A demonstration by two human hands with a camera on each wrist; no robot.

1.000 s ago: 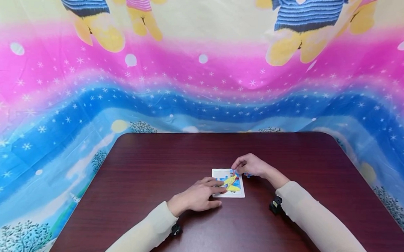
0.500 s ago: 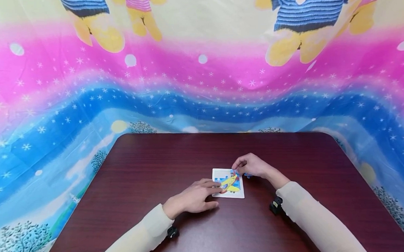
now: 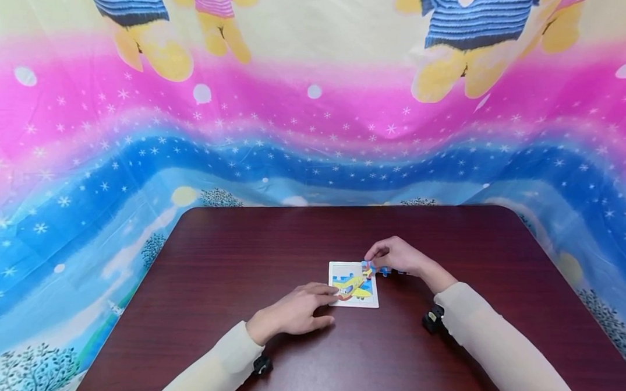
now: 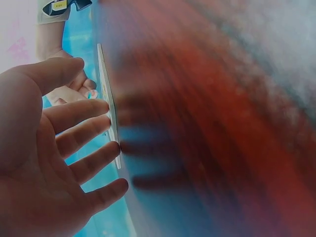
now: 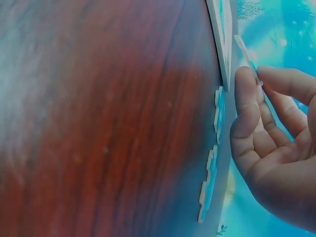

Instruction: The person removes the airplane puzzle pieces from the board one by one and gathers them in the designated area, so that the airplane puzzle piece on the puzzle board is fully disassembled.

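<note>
A jigsaw piece [image 3: 367, 270] was held, tilted, above the puzzle tray's [image 3: 347, 268] far right corner.
Thin, with blue, red and yellow print, it seemed best levelled and matched to its neighbours before pressing. The right hand [image 3: 400, 256] pinched it narrowly between thumb and forefinger; the left hand [image 3: 298, 309], fingers spread, held nothing by the tray's near left edge. Loose pieces [image 5: 207, 185] lay right of the tray.

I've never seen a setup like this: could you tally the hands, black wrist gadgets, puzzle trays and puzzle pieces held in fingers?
Hands: 2 (left hand, right hand)
Wrist cameras: 2 (left camera, right camera)
Puzzle tray: 1
Held puzzle piece: 1
Total: 6
</note>
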